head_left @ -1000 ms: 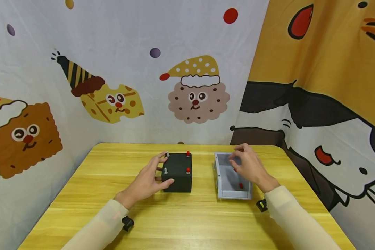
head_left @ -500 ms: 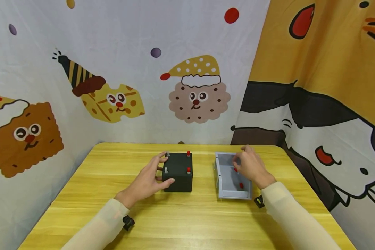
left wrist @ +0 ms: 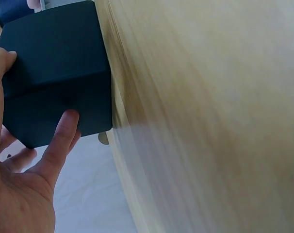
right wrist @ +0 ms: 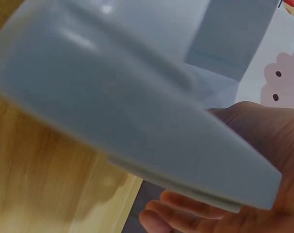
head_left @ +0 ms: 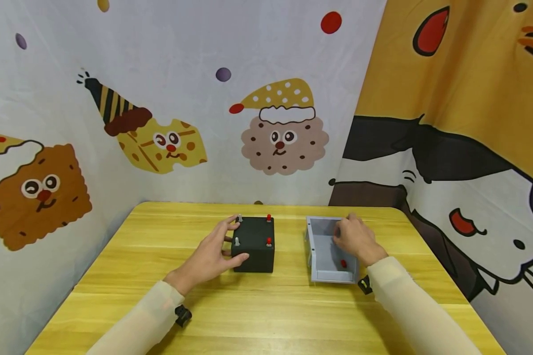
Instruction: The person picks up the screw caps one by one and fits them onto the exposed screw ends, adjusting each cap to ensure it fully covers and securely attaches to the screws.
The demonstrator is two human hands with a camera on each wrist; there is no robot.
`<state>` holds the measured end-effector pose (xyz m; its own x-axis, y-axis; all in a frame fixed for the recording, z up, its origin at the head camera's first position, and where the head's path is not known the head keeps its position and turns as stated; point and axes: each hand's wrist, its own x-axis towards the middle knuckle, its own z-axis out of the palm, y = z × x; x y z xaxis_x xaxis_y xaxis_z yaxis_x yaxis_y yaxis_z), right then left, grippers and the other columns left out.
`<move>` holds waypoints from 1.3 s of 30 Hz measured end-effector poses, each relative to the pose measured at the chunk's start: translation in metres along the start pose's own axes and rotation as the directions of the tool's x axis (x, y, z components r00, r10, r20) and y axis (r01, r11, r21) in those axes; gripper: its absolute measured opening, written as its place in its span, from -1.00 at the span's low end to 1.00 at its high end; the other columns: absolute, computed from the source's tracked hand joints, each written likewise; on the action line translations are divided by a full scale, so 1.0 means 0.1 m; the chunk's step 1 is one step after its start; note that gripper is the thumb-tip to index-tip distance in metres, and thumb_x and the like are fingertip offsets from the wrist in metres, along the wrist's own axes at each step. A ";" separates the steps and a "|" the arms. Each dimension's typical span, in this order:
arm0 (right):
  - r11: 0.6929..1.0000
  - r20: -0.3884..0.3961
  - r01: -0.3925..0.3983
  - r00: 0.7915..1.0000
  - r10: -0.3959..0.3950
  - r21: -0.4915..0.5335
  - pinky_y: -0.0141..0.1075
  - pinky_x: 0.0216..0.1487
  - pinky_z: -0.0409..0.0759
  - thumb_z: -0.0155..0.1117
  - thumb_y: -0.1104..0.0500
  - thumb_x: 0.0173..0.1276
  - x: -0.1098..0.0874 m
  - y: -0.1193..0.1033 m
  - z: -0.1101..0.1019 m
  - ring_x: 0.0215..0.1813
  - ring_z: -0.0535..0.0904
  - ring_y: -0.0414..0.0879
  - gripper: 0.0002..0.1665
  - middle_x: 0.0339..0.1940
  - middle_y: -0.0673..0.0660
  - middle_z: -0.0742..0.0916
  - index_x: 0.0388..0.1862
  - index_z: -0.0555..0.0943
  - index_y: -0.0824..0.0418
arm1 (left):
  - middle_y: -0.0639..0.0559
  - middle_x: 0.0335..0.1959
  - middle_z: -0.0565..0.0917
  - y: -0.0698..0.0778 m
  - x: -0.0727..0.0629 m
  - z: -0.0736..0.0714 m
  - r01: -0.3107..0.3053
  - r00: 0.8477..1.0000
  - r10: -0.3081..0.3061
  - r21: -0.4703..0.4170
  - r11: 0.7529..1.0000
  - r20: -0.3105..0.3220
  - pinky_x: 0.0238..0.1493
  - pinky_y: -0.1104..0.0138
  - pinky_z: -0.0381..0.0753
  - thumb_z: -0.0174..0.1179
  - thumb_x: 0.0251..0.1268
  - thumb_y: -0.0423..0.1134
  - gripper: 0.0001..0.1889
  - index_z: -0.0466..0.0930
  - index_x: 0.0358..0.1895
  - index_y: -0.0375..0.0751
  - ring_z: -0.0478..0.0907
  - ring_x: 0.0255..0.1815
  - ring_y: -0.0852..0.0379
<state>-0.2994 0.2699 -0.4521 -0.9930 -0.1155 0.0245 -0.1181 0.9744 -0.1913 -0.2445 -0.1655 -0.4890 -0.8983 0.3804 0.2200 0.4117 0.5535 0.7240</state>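
Note:
A black box [head_left: 254, 231] stands on the table with two bare metal toggle levers [head_left: 237, 241] on the left of its top and two red-capped levers [head_left: 269, 241] on the right. My left hand [head_left: 206, 257] grips the box from the left, thumb at the front and fingers along the side and back edge. To the right is a grey bin [head_left: 335, 277] with an open top. My right hand [head_left: 356, 239] reaches into it over the right wall, fingers bent down and fingertips hidden. One small red cap [head_left: 343, 264] lies near the bin's front.
The yellow wood-grain table [head_left: 266, 315] ends at a white cartoon-printed curtain [head_left: 177, 49] behind. A yellow, black and white printed cloth [head_left: 462, 148] hangs at the right. In the right wrist view the bin's side wall [right wrist: 113, 107] covers much of the frame.
My right hand has lowered into the bin, its fingers closing in over the farther red cap, which is now hidden. My left hand and the box have stayed put.

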 end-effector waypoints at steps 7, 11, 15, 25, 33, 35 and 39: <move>0.999 0.058 -0.036 0.998 0.037 -0.012 0.17 -0.14 0.80 0.65 0.13 0.54 0.01 -0.02 0.02 -0.02 0.73 0.21 -0.87 0.08 0.36 0.71 -0.12 0.89 0.18 | -0.11 0.80 0.40 0.00 0.00 0.00 -0.004 1.000 0.004 0.003 1.000 0.003 0.16 0.30 0.94 0.58 0.55 0.21 0.18 -0.04 0.97 0.11 0.78 0.39 -0.10; 0.999 0.085 -0.047 0.995 0.048 -0.013 0.14 -0.15 0.78 0.65 0.14 0.54 0.02 -0.03 0.03 -0.06 0.70 0.17 -0.87 0.03 0.34 0.70 -0.16 0.89 0.18 | -0.11 0.80 0.40 0.01 0.00 -0.01 -0.001 1.000 0.001 0.002 1.000 0.006 0.16 0.31 0.94 0.58 0.55 0.21 0.18 -0.04 0.97 0.12 0.78 0.40 -0.10; 0.998 0.089 -0.057 0.994 0.058 -0.013 0.13 -0.15 0.75 0.64 0.18 0.52 0.01 -0.04 0.04 -0.08 0.67 0.16 -0.91 0.00 0.31 0.70 -0.22 0.88 0.16 | -0.10 0.80 0.39 0.02 0.00 -0.01 0.001 1.000 -0.001 0.000 1.000 0.009 0.17 0.33 0.93 0.57 0.55 0.22 0.17 -0.04 0.97 0.14 0.77 0.40 -0.10; 0.999 0.046 -0.035 0.998 0.035 0.004 0.18 -0.17 0.78 0.58 0.26 0.46 0.00 -0.03 0.08 -0.07 0.69 0.17 -0.93 0.00 0.31 0.72 -0.28 0.88 0.14 | -0.11 0.80 0.40 0.00 -0.01 0.00 -0.006 1.000 0.006 -0.001 1.000 0.005 0.15 0.35 0.92 0.57 0.55 0.23 0.17 -0.04 0.97 0.14 0.78 0.39 -0.09; 1.000 0.012 -0.013 1.000 0.013 0.028 0.15 -0.19 0.78 0.67 0.17 0.48 0.00 -0.03 0.07 -0.04 0.70 0.18 -0.91 0.05 0.31 0.70 -0.24 0.87 0.07 | -0.10 0.80 0.40 -0.01 -0.01 -0.01 -0.005 1.000 0.005 0.004 1.000 -0.002 0.15 0.35 0.92 0.57 0.55 0.23 0.18 -0.04 0.97 0.16 0.78 0.40 -0.10; 0.999 0.005 -0.011 1.000 0.011 0.036 0.13 -0.21 0.77 0.68 0.16 0.48 0.00 -0.04 0.07 -0.03 0.70 0.18 -0.90 0.06 0.31 0.69 -0.25 0.86 0.05 | -0.11 0.80 0.40 -0.01 -0.01 0.00 -0.006 1.000 0.006 0.006 1.000 -0.001 0.15 0.36 0.92 0.56 0.55 0.24 0.17 -0.05 0.97 0.17 0.77 0.40 -0.10; 0.999 -0.014 0.001 1.000 0.000 0.049 0.13 -0.22 0.76 0.65 0.17 0.49 -0.03 -0.04 0.05 -0.02 0.69 0.18 -0.92 0.09 0.33 0.69 -0.23 0.87 0.05 | -0.10 0.80 0.39 -0.01 0.00 0.00 -0.003 1.000 0.003 0.002 1.000 0.003 0.15 0.37 0.90 0.56 0.56 0.24 0.17 -0.05 0.97 0.16 0.77 0.41 -0.10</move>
<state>-0.2957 0.2651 -0.4566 -0.9929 -0.1130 0.0380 -0.1188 0.9636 -0.2395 -0.2446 -0.1661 -0.4892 -0.8965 0.3844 0.2201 0.4148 0.5541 0.7218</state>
